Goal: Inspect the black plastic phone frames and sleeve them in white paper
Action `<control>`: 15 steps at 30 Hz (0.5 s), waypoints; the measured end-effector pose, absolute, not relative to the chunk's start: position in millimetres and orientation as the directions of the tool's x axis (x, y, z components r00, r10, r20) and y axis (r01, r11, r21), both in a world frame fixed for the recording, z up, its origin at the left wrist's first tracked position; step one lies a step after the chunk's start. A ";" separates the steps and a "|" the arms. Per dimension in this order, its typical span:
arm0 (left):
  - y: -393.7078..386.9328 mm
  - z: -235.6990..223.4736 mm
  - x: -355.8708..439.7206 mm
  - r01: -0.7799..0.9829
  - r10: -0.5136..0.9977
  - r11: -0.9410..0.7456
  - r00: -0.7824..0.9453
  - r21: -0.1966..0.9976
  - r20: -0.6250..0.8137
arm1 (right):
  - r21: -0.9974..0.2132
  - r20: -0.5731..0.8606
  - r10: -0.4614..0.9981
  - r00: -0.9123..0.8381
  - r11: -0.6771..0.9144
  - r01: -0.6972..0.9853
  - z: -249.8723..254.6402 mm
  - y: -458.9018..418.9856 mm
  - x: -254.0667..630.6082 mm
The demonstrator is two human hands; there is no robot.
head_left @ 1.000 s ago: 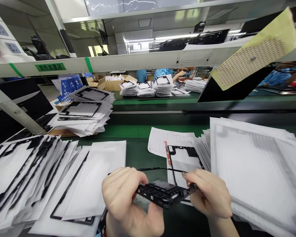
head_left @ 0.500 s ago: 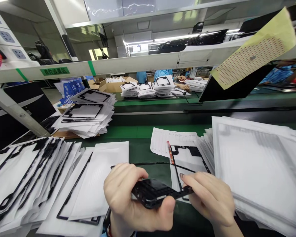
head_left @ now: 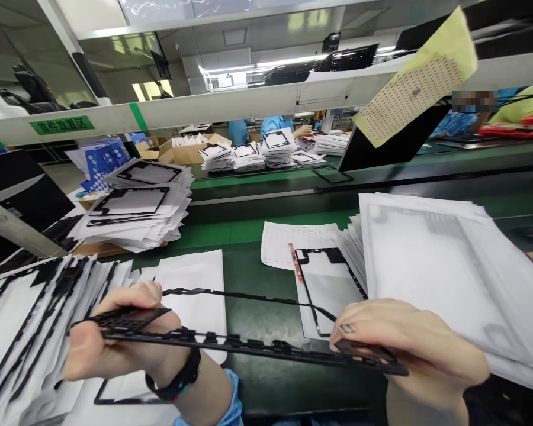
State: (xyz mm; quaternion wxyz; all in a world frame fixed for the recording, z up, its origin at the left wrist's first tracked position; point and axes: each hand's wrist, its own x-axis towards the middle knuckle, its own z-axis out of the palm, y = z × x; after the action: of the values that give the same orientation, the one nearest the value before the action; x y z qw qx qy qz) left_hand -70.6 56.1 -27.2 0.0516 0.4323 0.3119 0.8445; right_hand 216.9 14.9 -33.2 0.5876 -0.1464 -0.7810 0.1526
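A thin black plastic frame (head_left: 249,346) is held up nearly edge-on over the bench, with small clips along its near side. My left hand (head_left: 124,337) grips its left end between thumb and fingers, and a dark band sits on that wrist. At the other end, my right hand (head_left: 408,349) is closed on the frame's right corner. Beneath my left hand lie white sheets (head_left: 195,278), with part of another black frame (head_left: 128,400) showing. Behind my right hand, a black frame (head_left: 308,290) rests on a white sheet beside a red pen (head_left: 295,262).
Interleaved sheets and frames (head_left: 26,331) are stacked at left, and a white sheet stack (head_left: 426,266) stands at right. A printed form (head_left: 275,242) lies mid-bench. Further back are another frame stack (head_left: 133,219), a rail (head_left: 231,97), a hanging yellow sheet (head_left: 421,77) and co-workers in blue.
My hands have moved apart, the left one going left and the right one right. The black frame has turned from end-on to stretched sideways between them. The view has shifted slightly right.
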 end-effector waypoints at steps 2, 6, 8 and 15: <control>55.3 -26.7 -72.5 0.164 0.405 -0.762 -0.635 0.627 0.658 | -0.384 0.884 0.390 -0.260 0.920 0.076 -34.2 12.5 213.8; 57.9 -29.7 -73.7 0.110 0.478 -0.718 -0.640 0.687 0.602 | -0.343 0.889 0.356 -0.287 0.934 0.099 -30.1 9.0 208.0; 61.2 -31.5 -74.9 0.093 0.498 -0.703 -0.643 0.705 0.582 | -0.336 0.891 0.351 -0.289 0.936 0.100 -26.3 7.2 204.9; 70.1 -36.0 -81.4 0.128 0.488 -0.682 -0.654 0.720 0.579 | -0.282 0.912 0.309 -0.270 0.950 0.133 -20.3 3.8 196.8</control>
State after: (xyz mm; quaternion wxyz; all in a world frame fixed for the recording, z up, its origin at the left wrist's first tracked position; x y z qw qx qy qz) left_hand -81.4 70.1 -36.0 0.1091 0.4015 0.3832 0.8246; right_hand 196.8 3.8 -20.3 0.5879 -0.1394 -0.7934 0.0747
